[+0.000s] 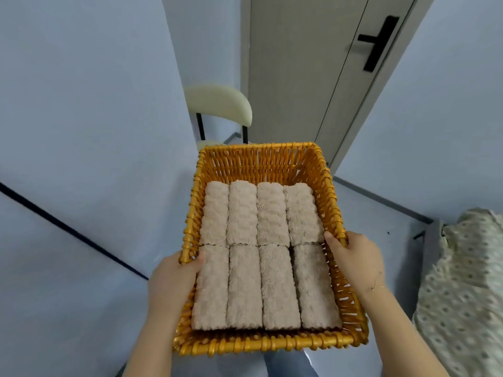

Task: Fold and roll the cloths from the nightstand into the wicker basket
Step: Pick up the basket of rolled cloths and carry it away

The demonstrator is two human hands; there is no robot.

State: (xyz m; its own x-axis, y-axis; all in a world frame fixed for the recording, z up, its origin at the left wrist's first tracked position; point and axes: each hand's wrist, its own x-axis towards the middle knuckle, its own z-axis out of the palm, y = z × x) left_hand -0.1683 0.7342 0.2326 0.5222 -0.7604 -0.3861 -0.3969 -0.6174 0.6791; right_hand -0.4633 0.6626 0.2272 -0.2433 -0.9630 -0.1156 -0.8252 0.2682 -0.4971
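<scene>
Basket [261, 159] is up in the air w/ eight rolled cloths [258, 254] packed in two rows. My left hand [174, 281] and right hand [359, 259] have fingers clamped over opposite rims. Risk, imo: uneven lift tilts it, rolls slide fwd or unroll.

The single view came from a camera worn on the person's head, a wide-angle lens bending the walls at the edges. It faced forward and steeply down, close above the wicker basket [261, 159] at chest height, with a door [294, 77] beyond. No second view existed.
</scene>
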